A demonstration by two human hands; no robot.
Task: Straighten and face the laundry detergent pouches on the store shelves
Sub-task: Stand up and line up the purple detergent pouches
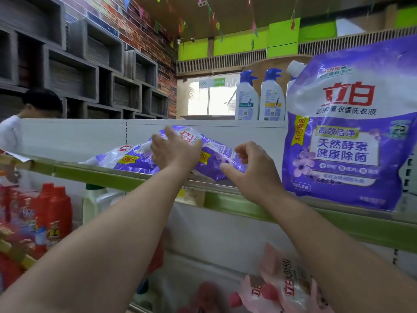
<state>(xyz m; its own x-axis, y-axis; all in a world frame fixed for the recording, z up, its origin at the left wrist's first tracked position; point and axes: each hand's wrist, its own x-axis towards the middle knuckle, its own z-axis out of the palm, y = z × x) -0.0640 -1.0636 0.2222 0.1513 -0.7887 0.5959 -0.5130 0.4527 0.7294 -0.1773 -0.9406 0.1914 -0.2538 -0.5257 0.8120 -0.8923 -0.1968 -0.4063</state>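
**Both hands on slumped pouches, top shelf**

Upright purple pouch (347,136) is standing at 3 o'clock on the shelf (140,180). Slumped purple pouches (135,160) are lying flat at frame center, spouts toward 9 o'clock. Left hand (173,150) is pressing on them, fingers released and flat. Right hand (250,168), just toward 3 o'clock, is pinching the pouch edge with thumb and curled fingers. Two white bottles (259,98) are standing at 1 o'clock.
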